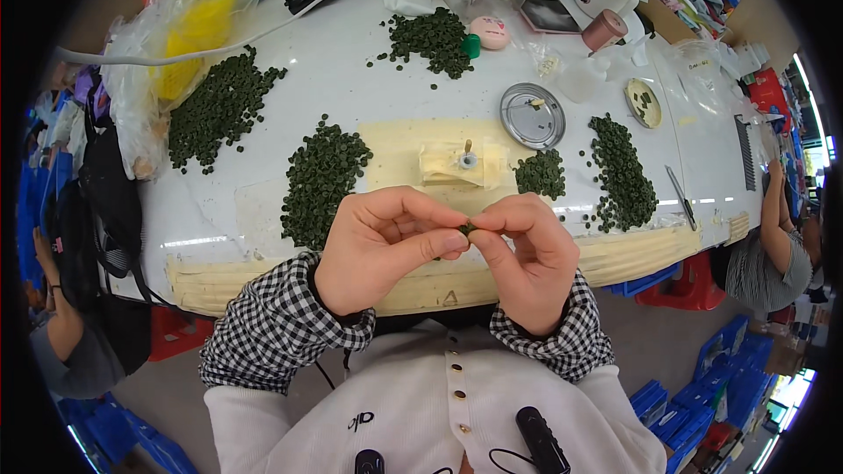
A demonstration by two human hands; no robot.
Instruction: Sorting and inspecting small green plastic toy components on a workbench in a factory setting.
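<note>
Over the near edge of the table my left hand point(378, 250) and my right hand point(531, 254) meet fingertip to fingertip. Both pinch one small dark green piece point(466, 229), mostly hidden by the fingers. Just beyond them sits a block wrapped in cream tape point(439, 165), with a short peg and a pale round part on top. A large pile of small dark green round pieces point(325, 180) lies beyond my left hand. Past my right hand are a smaller pile of these pieces point(540, 174) and a longer pile point(622, 177).
Two more green piles point(219, 110) point(430, 42) lie farther back. A round metal lid point(527, 130), a small dish point(632, 96) and a slim dark tool point(680, 197) are to the right. Plastic bags point(140, 61) and a white cable point(219, 53) occupy the far left. People sit at both sides.
</note>
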